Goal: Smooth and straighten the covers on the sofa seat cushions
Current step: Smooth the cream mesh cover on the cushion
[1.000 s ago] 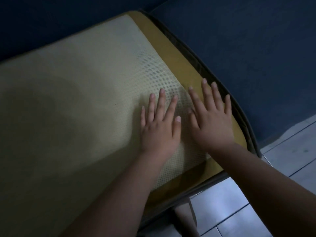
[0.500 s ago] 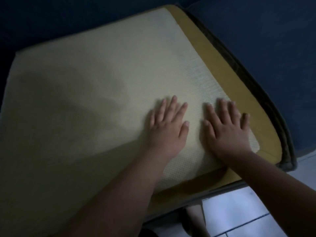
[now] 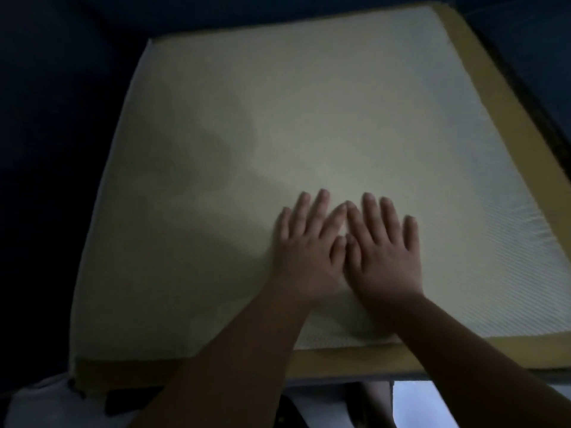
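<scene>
1. Pressing down flat, the left hand [image 3: 306, 254] lies on the pale cover [image 3: 278, 125], a little below the middle of the frame. Its fingers [image 3: 317, 211] are straight and spread a bit, and they hold nothing.
2. The right hand [image 3: 386, 257] lies flat on the cover too, just beside the left hand. Its fingers [image 3: 372, 214] are also straight and a little apart, with nothing in them.
3. The two hands touch. The thumbs lie side by side and the tips of the two pointer fingers meet, so a tiny bit of cover shows between them.
4. Both bare arms come up from the bottom of the frame, the left one from the lower middle and the right one from the lower right corner.
5. The cover is a cream cloth with tiny holes. It fills most of the frame and lies on top of the yellow cushion [image 3: 506, 143].
6. The cloth looks mostly smooth. Faint wavy lines show near its right edge, and a dark shadow falls over its left part.
7. The cushion shows as a yellow band along the right side and along the front, below the cover.
8. The dark blue sofa [image 3: 46, 134] is at the left, the top and the upper right.
9. A bit of light floor [image 3: 414, 406] shows at the bottom.
</scene>
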Motion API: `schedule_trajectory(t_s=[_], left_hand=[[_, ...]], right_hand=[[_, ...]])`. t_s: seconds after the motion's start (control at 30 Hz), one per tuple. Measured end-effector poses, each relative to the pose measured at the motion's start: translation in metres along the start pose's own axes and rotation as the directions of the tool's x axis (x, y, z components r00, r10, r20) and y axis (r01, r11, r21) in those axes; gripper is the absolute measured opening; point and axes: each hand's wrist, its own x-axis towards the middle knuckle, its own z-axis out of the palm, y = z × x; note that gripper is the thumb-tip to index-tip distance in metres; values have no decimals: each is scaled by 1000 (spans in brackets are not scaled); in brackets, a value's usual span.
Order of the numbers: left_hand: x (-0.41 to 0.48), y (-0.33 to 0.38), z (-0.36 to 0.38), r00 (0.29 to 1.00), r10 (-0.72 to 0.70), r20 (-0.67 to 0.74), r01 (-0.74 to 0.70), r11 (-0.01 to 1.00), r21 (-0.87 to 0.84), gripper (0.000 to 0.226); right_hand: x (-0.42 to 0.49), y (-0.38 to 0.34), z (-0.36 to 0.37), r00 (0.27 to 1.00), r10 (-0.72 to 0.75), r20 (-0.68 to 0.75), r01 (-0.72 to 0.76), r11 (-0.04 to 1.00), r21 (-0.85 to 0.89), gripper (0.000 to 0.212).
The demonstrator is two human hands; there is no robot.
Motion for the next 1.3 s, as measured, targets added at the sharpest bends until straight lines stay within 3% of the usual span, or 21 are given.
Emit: schedule_trajectory(t_s=[0.1, 0.17, 0.3, 0.37, 0.43, 0.57, 0.7, 0.77, 0.83, 1.0, 1.07, 1.13, 1.2, 1.3], left_hand=[[-2, -8, -11, 1000, 24, -12, -25, 996, -87, 65], [-5, -18, -27, 995, -30, -95, 16, 990, -143, 62], [-7, -45, -63, 929, -127, -347, 78, 986, -150, 56], [-11, -70, -63, 906, -192, -376, 142, 977, -157, 56], [-22, -95, -47, 912, -254, -323, 227, 966, -121, 56], [-41, -121, -10, 950, -283, -134, 295, 952, 81, 57], [-35, -122, -26, 956, -273, -108, 269, 962, -42, 60], [-43, -132, -34, 950, -253, -183, 240, 967, -89, 58], [-56, -148, -49, 911, -297, -288, 268, 954, -137, 56], [-84, -201, -84, 784, -434, -444, 429, 896, -117, 60], [-101, -219, -76, 794, -495, -353, 507, 860, -64, 61], [-115, -229, -57, 827, -550, -119, 553, 833, -3, 61], [-119, -237, -44, 809, -585, 64, 586, 810, -16, 56], [-114, -238, -42, 818, -573, 55, 575, 817, -47, 56]], right_hand=[[3, -5, -10, 1000, -9, 18, 9, 1000, 15, 62], [11, -18, -22, 1000, -14, 12, 13, 998, 69, 64], [35, -65, -50, 960, -55, -274, 112, 974, 199, 59], [44, -89, -50, 943, -37, -331, 137, 949, 285, 58], [46, -101, -36, 966, -73, -246, 144, 948, 283, 60], [35, -102, 12, 984, -176, 2, 176, 984, 13, 59], [38, -106, 4, 987, -153, 53, 153, 988, -9, 61], [40, -114, -4, 989, -136, 59, 134, 990, 30, 65], [40, -137, -12, 983, -181, 16, 178, 980, 93, 68], [42, -225, -27, 914, -288, -286, 365, 892, 267, 59], [40, -248, -16, 899, -328, -289, 406, 873, 270, 59], [36, -258, 9, 895, -401, -195, 436, 880, 189, 58], [30, -261, 33, 885, -460, -75, 464, 885, 43, 59], [33, -258, 42, 886, -463, -13, 462, 886, -38, 60]])
